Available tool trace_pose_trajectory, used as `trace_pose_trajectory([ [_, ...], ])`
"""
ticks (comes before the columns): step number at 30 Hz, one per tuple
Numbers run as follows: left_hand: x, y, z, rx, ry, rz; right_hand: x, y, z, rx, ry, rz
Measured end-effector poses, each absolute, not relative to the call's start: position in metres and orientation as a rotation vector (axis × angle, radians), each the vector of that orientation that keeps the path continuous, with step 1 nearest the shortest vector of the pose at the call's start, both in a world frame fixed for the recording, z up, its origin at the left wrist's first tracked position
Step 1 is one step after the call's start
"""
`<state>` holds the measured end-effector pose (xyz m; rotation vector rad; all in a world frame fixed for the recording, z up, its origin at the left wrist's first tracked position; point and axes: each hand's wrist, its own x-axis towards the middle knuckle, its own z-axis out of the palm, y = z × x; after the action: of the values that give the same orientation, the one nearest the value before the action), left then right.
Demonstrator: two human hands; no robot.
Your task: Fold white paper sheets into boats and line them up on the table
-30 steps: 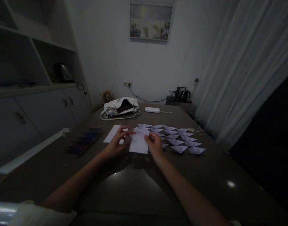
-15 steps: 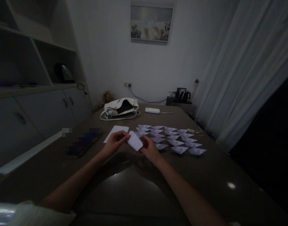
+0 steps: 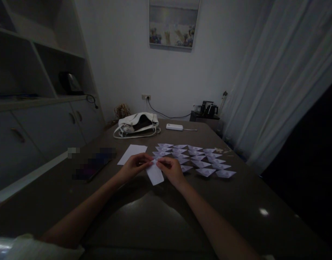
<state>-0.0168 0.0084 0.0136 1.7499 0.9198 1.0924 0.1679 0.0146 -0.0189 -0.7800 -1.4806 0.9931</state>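
White paper (image 3: 155, 176) is pinched at its twelve-o'clock end by the left hand (image 3: 134, 165) and right hand (image 3: 171, 170); edges are best aligned before creasing (paper boats (image 3: 198, 158): two o'clock).

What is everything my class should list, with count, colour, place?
Table: one, brown, centre
Held paper: one, white, centre
Paper boats: about eighteen, white, centre-right
Flat paper: count unclear, white, centre-left
Handbag: one, white, table's far side
Cabled device: one, white, near handbag
Pixelated item: one, dark, table's left
Framed picture: one, greyish, top
Socket: one, pale, beyond table
Cord: one, black, below socket
Shelving unit: one, pale, left
Kettle: one, dark, shelving unit
Appliances: count unclear, black, back right
Dry bundle: one, brown, behind handbag
Curtain: one, white, right
Sleeves: two, pale, bottom edge
Left hand: one, bare, centre
Right hand: one, bare, centre
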Motion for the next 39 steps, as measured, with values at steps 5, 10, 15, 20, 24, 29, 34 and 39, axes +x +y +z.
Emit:
trace_pose_trajectory([
  [5,-0.016,0.009,0.016,1.745,0.956,1.095,0.168,0.016,-0.021,-0.828,-1.447,0.93],
  [10,-0.016,0.015,0.008,1.671,1.022,1.155,0.17,0.018,-0.02,-0.849,-1.399,0.892],
  [15,-0.016,0.018,0.002,1.621,1.035,1.15,0.17,0.018,-0.018,-0.846,-1.38,0.902],
  [20,-0.015,0.016,0.004,1.62,1.022,1.144,0.169,0.018,-0.017,-0.846,-1.366,0.915],
  [24,-0.015,0.014,0.006,1.636,1.011,1.14,0.169,0.018,-0.019,-0.851,-1.354,0.921],
  [29,-0.015,0.015,0.006,1.648,0.991,1.138,0.169,0.021,-0.021,-0.849,-1.361,0.929],
  [34,-0.015,0.016,0.005,1.667,0.993,1.174,0.168,0.021,-0.021,-0.85,-1.357,0.904],
  [39,-0.013,0.015,0.005,1.719,0.984,1.149,0.168,0.02,-0.021,-0.851,-1.356,0.878],
])
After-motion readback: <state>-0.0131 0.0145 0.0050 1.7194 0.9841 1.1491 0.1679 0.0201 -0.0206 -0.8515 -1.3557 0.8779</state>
